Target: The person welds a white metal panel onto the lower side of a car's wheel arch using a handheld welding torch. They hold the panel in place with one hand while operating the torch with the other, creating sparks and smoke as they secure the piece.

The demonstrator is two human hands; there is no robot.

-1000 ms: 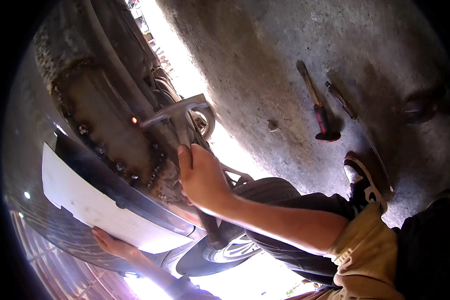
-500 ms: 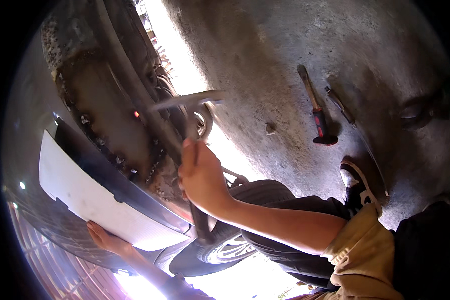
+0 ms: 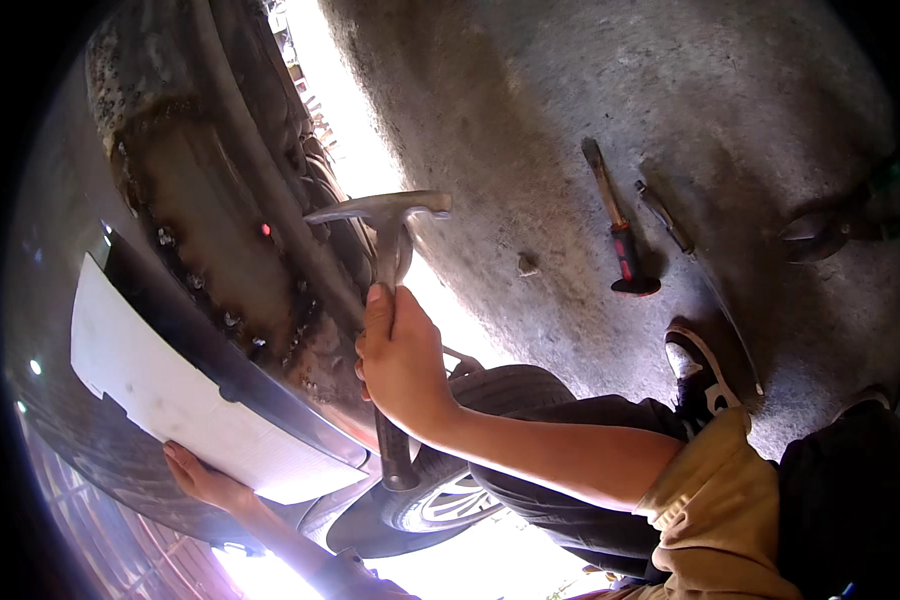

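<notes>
My right hand (image 3: pixel 405 355) is closed around the handle of a pick hammer (image 3: pixel 378 208), thumb along the shaft. The hammer's steel head, with one long pointed end, is raised beside the car's lower edge. The handle's dark butt sticks out below my fist. My left hand (image 3: pixel 202 477) lies with its fingers spread against the lower edge of a white strip (image 3: pixel 200 390) on the car's side. Above the strip runs a bare, scorched metal patch (image 3: pixel 220 215) with rough weld spots along its border. A small red dot of light shows on it.
On the concrete floor (image 3: pixel 490 120) lie a chisel (image 3: pixel 625 250) with a red and black guarded grip, a thin rod-like tool (image 3: pixel 685 240), and dark jawed cutters (image 3: pixel 820 235) at the far right. A small lump (image 3: pixel 526 265) and a shoe (image 3: pixel 698 372) are nearby. The car's wheel (image 3: pixel 445 510) stands below.
The hammer was blurred by motion and now appears sharp, its head at nearly the same height. My left hand stays against the white strip. The whole view has shifted slightly.
</notes>
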